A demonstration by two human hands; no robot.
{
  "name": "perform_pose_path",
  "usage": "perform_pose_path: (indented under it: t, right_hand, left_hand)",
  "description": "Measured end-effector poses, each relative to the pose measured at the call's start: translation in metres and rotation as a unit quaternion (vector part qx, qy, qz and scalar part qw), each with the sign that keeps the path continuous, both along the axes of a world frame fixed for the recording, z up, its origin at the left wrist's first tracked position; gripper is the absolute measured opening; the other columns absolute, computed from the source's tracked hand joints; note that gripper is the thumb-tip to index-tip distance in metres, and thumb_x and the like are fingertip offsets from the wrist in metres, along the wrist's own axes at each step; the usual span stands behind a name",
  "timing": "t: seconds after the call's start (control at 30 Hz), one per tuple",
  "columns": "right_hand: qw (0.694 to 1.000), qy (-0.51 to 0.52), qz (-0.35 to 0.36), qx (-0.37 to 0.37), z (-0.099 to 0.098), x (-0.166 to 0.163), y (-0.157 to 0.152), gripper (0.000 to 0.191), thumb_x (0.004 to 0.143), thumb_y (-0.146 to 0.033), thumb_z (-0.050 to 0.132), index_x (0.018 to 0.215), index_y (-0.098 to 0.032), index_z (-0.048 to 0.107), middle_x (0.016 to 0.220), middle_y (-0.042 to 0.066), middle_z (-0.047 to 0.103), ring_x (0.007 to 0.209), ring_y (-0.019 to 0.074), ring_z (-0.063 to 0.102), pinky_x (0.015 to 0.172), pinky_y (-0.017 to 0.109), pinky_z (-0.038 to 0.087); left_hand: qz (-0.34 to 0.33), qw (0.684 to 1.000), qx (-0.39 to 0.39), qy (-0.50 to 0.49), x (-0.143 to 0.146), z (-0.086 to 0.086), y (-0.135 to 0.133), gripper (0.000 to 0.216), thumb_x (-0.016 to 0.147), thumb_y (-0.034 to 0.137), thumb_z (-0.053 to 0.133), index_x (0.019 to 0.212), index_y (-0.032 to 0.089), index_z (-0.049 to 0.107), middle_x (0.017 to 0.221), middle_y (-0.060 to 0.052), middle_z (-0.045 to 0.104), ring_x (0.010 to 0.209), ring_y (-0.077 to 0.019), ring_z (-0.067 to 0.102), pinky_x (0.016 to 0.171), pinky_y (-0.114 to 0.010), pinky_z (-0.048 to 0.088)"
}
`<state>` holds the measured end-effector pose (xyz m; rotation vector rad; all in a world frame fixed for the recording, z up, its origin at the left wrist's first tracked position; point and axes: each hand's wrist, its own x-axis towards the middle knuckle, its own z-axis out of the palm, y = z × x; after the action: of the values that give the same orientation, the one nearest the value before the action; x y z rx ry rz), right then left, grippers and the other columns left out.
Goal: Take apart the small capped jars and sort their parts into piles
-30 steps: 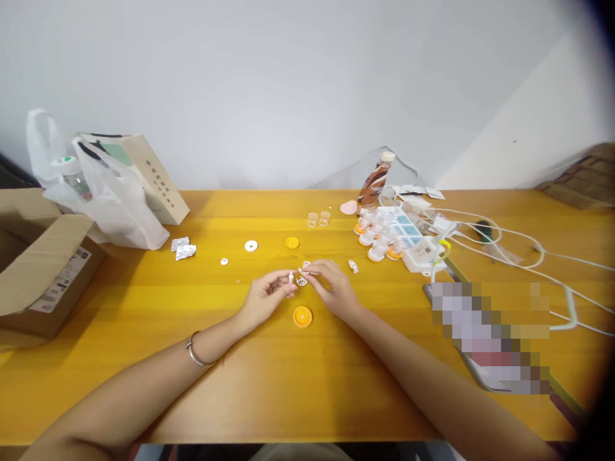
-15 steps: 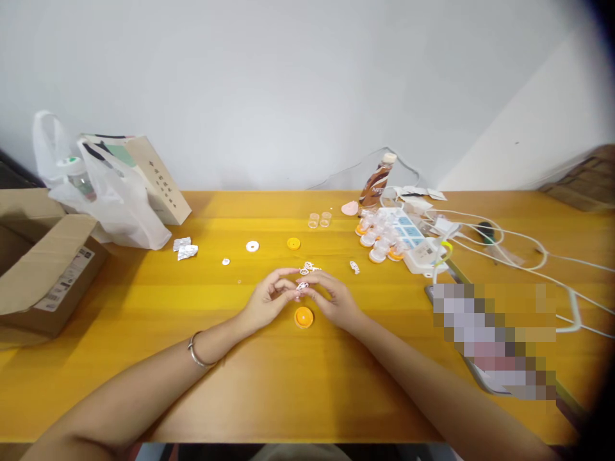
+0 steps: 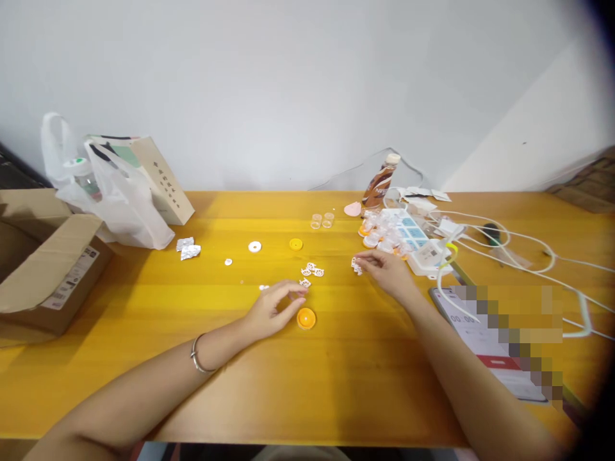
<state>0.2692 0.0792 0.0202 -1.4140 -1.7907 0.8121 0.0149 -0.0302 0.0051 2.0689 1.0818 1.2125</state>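
Observation:
My left hand (image 3: 275, 311) hovers over the table, fingers curved, with a gap between thumb and forefinger and nothing seen in it. Just beyond its fingertips lie several small white openwork plastic pieces (image 3: 319, 273). An orange round cap-like part (image 3: 306, 318) sits right of the left thumb. My right hand (image 3: 388, 274) reaches to the right, its fingertips pinched at the edge of another white openwork plastic piece (image 3: 356, 266) on the table. Small white bits (image 3: 264, 287) lie behind the left hand. Farther back are a white ring (image 3: 254, 246) and a yellow disc (image 3: 296, 244).
Two clear cups (image 3: 316, 221), clear orange-based containers (image 3: 372, 239), a power strip (image 3: 430, 257), white cables (image 3: 521, 238) and a drink bottle (image 3: 381, 182) stand beyond. A phone (image 3: 473, 333) lies right; a cardboard box (image 3: 72, 288), plastic bag (image 3: 127, 214) and foil scraps (image 3: 190, 251) are left.
My hands have parted. The white piece between them now lies with the others near the left fingertips. My right hand has moved right to another piece; my left has shifted slightly.

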Motion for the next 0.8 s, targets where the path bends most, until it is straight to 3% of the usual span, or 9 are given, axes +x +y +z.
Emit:
perform_pose_path:
  t: [0.33,0.53,0.67,0.73,0.8]
  right_hand:
    - [0.979,-0.172,0.028,0.103,-0.014,-0.007,0.0,0.018,0.078,-0.027,0.052,0.081,-0.019,0.066,0.077,0.006,0.067,0.072,0.0185,0.06,0.065,0.031,0.045]
    - [0.972,-0.197,0.034,0.121,-0.018,-0.004,0.004,0.017,0.079,-0.024,0.052,0.081,-0.017,0.067,0.076,0.006,0.064,0.073,0.0195,0.058,0.07,0.033,0.044]
    - [0.971,-0.176,0.016,0.161,-0.012,-0.008,-0.002,0.018,0.08,-0.028,0.052,0.083,-0.016,0.065,0.077,0.007,0.062,0.078,0.0208,0.056,0.075,0.036,0.043]
    - [0.972,-0.146,0.044,0.179,-0.005,-0.014,-0.011,0.019,0.081,-0.032,0.052,0.085,-0.017,0.063,0.078,0.007,0.06,0.078,0.0198,0.055,0.075,0.035,0.043]
    - [0.969,-0.119,0.143,0.16,0.002,-0.021,-0.023,0.022,0.079,-0.038,0.056,0.089,-0.018,0.06,0.08,0.005,0.059,0.077,0.0179,0.054,0.073,0.032,0.044]
  left_hand:
    - [-0.05,0.994,0.083,0.048,-0.005,0.002,0.002,0.021,0.081,0.02,0.053,0.102,0.017,0.056,0.096,-0.008,0.063,0.093,-0.0166,0.058,0.083,-0.032,0.045]
    - [-0.068,0.981,0.09,0.155,-0.007,0.008,0.001,0.042,0.069,0.04,0.066,0.104,0.019,0.055,0.11,-0.011,0.055,0.102,-0.0217,0.051,0.089,-0.037,0.041]
    - [-0.064,0.975,0.065,0.203,-0.008,0.006,0.002,0.045,0.065,0.046,0.067,0.101,0.021,0.056,0.116,-0.01,0.052,0.107,-0.0232,0.048,0.092,-0.037,0.038]
    - [-0.06,0.974,0.056,0.212,-0.008,0.005,0.002,0.043,0.065,0.045,0.067,0.099,0.021,0.057,0.115,-0.009,0.052,0.107,-0.0229,0.048,0.092,-0.037,0.038]
    - [-0.059,0.973,0.05,0.217,-0.007,0.005,0.002,0.041,0.066,0.045,0.067,0.097,0.021,0.057,0.115,-0.009,0.053,0.107,-0.0225,0.048,0.092,-0.036,0.038]
